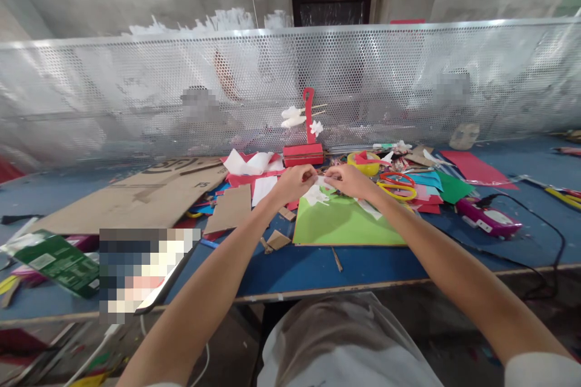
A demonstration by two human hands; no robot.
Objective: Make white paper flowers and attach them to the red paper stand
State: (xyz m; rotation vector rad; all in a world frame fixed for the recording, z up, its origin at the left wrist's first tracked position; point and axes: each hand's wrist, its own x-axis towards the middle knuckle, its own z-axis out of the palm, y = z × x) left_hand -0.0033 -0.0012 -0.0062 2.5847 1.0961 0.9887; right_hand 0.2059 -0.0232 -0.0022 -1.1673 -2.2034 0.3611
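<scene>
My left hand (298, 182) and my right hand (348, 181) meet over the far edge of a bright green sheet (338, 224). Fingers of both are pinched on a small piece of white paper (321, 181) stretched between them. White paper cut in a jagged, petal-like shape (316, 195) lies just below my fingertips, on the green sheet. Another white scrap (368, 209) is near my right wrist. Behind my hands stands a red box (303, 155) with a hooked red upright (309, 115), carrying white paper flowers (293, 116) on thin sticks.
Orange- and yellow-handled scissors (398, 186) and a yellow tape roll (363, 163) lie right of my hands. A purple device (488, 217) with a black cord is farther right. Large cardboard (131, 196) and a pixelated screen (145, 272) are left. A perforated metal screen (254, 91) borders the back.
</scene>
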